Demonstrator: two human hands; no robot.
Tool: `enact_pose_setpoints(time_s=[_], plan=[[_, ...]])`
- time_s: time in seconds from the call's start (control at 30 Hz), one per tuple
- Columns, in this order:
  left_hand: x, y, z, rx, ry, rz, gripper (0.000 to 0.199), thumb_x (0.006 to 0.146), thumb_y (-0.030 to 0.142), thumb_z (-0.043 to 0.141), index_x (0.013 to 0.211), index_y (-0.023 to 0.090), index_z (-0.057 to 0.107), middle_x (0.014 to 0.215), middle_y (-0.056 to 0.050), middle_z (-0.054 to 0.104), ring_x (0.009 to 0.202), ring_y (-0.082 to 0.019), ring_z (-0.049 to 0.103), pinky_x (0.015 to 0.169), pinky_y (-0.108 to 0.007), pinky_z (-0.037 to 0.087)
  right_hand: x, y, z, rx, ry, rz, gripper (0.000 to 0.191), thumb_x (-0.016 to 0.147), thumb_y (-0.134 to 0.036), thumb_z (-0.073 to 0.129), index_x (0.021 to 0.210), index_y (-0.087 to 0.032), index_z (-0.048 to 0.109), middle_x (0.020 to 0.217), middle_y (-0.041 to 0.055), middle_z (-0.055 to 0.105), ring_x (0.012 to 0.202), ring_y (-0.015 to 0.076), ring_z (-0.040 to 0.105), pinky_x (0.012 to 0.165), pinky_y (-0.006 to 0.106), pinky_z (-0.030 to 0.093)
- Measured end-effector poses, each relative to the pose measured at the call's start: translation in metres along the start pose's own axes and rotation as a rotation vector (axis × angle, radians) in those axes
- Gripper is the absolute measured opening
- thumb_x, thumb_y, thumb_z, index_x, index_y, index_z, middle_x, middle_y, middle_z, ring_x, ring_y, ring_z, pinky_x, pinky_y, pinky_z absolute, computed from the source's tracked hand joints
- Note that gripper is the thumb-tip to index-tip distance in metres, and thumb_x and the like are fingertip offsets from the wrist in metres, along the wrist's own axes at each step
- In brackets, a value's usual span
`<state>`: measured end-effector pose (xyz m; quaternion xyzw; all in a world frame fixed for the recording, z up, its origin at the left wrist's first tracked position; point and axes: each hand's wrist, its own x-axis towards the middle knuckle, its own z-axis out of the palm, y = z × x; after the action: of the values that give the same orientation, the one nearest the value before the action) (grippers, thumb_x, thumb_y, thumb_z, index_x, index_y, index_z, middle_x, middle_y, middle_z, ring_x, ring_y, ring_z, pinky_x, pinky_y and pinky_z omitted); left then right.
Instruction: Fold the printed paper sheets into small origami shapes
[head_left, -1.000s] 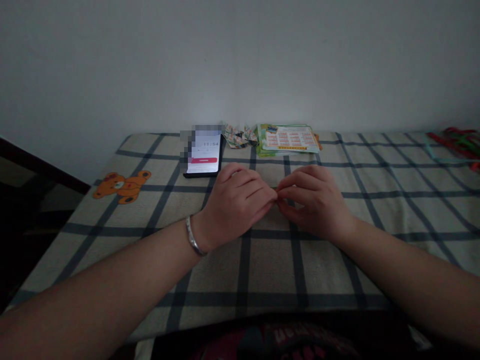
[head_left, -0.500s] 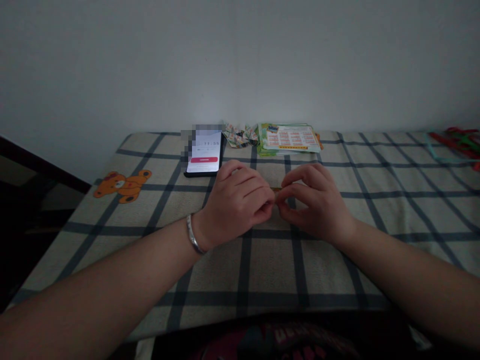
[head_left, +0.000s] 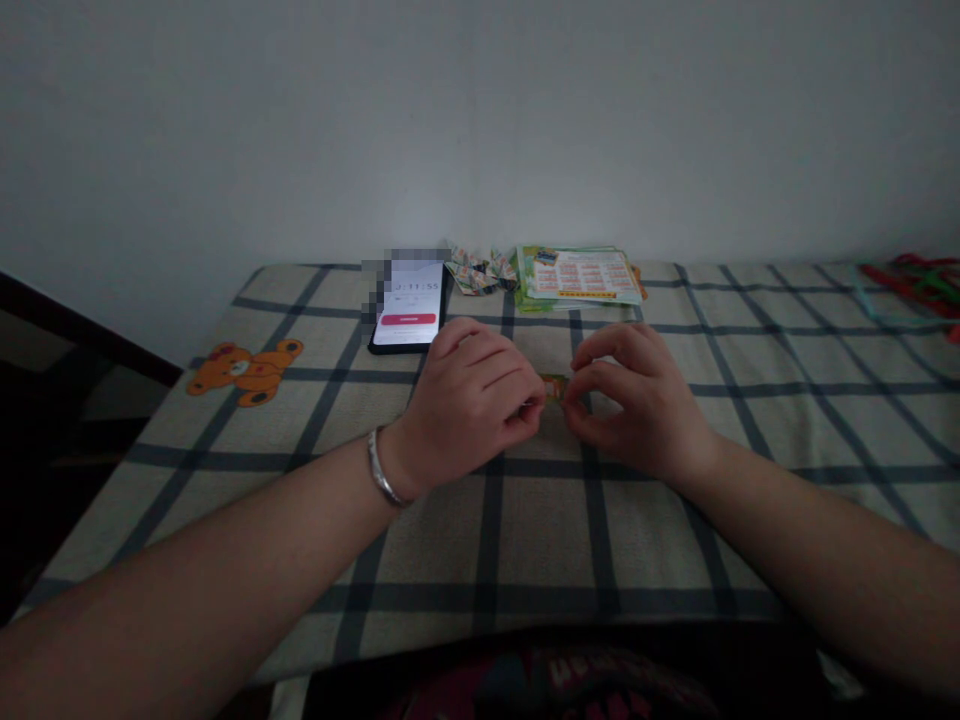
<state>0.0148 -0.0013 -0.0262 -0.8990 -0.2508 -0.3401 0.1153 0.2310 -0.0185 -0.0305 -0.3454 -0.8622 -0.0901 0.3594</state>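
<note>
Between my two hands shows a small strip of printed paper (head_left: 554, 388), yellow-green and orange. My left hand (head_left: 480, 395), with a silver bracelet (head_left: 385, 468) at the wrist, is closed on the strip's left end. Thumb and fingertips of my right hand (head_left: 637, 400) pinch its right end. Most of the paper is hidden by my fingers, so its full shape cannot be made out. Both hands are just above the checked tablecloth (head_left: 540, 540).
A lit phone (head_left: 409, 305) lies beyond my left hand. Beside it are folded paper pieces (head_left: 480, 270) and a stack of printed cards (head_left: 581, 275) by the wall. An orange bear cutout (head_left: 247, 370) lies at left, red and green cords (head_left: 919, 285) at far right.
My hands have moved slightly apart, the right one shifting a little to the right. More of the paper strip now shows between them.
</note>
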Motion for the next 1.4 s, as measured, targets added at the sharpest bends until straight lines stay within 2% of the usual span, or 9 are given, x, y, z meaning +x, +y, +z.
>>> enact_pose_setpoints(time_s=[0.27, 0.7, 0.9, 1.1, 1.23, 1.4], plan=[[0.0, 0.0, -0.001, 0.051, 0.012, 0.049, 0.013, 0.089, 0.02, 0.057, 0.078, 0.022, 0.063, 0.083, 0.002, 0.07, 0.085, -0.017, 0.059, 0.093, -0.04, 0.041, 0.0, -0.004, 0.0, -0.039, -0.033, -0.049, 0.005, 0.084, -0.019, 0.065, 0.087, -0.023, 0.063, 0.097, 0.0054, 0.063, 0.089, 0.0211, 0.057, 0.08, 0.039, 0.046], [-0.001, -0.002, 0.001, 0.0, 0.008, 0.047, 0.01, 0.089, 0.022, 0.06, 0.081, 0.022, 0.065, 0.085, 0.001, 0.07, 0.088, -0.018, 0.06, 0.094, -0.04, 0.041, 0.0, 0.001, 0.0, -0.001, -0.011, -0.045, 0.008, 0.083, -0.019, 0.066, 0.079, -0.022, 0.06, 0.094, 0.0057, 0.064, 0.089, 0.0213, 0.059, 0.08, 0.039, 0.047], [-0.003, -0.013, 0.0, 0.009, -0.017, 0.033, 0.009, 0.087, 0.025, 0.064, 0.08, 0.02, 0.066, 0.084, -0.001, 0.069, 0.087, -0.02, 0.059, 0.089, -0.039, 0.042, 0.0, 0.011, -0.002, 0.053, -0.031, -0.016, 0.007, 0.081, -0.019, 0.069, 0.08, -0.021, 0.062, 0.091, 0.0058, 0.063, 0.086, 0.0213, 0.059, 0.077, 0.039, 0.047], [-0.006, -0.021, 0.0, 0.031, -0.067, -0.024, 0.007, 0.085, 0.026, 0.065, 0.081, 0.021, 0.069, 0.081, -0.001, 0.07, 0.086, -0.02, 0.061, 0.096, -0.043, 0.039, -0.001, 0.017, -0.002, 0.042, -0.049, 0.042, 0.006, 0.08, -0.017, 0.068, 0.079, -0.02, 0.063, 0.095, 0.0077, 0.063, 0.091, 0.0229, 0.059, 0.081, 0.04, 0.047], [-0.005, -0.018, 0.0, 0.034, -0.066, -0.001, 0.006, 0.085, 0.022, 0.065, 0.08, 0.022, 0.068, 0.082, 0.0, 0.07, 0.087, -0.019, 0.06, 0.098, -0.043, 0.039, -0.002, 0.015, -0.001, 0.039, -0.073, 0.017, 0.011, 0.077, -0.013, 0.068, 0.08, -0.021, 0.062, 0.099, 0.007, 0.064, 0.093, 0.0231, 0.059, 0.083, 0.04, 0.047], [-0.004, -0.015, -0.002, 0.044, -0.054, 0.026, 0.007, 0.086, 0.021, 0.063, 0.08, 0.022, 0.066, 0.082, 0.001, 0.069, 0.086, -0.019, 0.059, 0.098, -0.042, 0.04, -0.001, 0.011, 0.0, 0.016, -0.08, -0.007, 0.008, 0.08, -0.019, 0.07, 0.082, -0.022, 0.063, 0.104, 0.0078, 0.065, 0.096, 0.0249, 0.058, 0.083, 0.042, 0.048]])
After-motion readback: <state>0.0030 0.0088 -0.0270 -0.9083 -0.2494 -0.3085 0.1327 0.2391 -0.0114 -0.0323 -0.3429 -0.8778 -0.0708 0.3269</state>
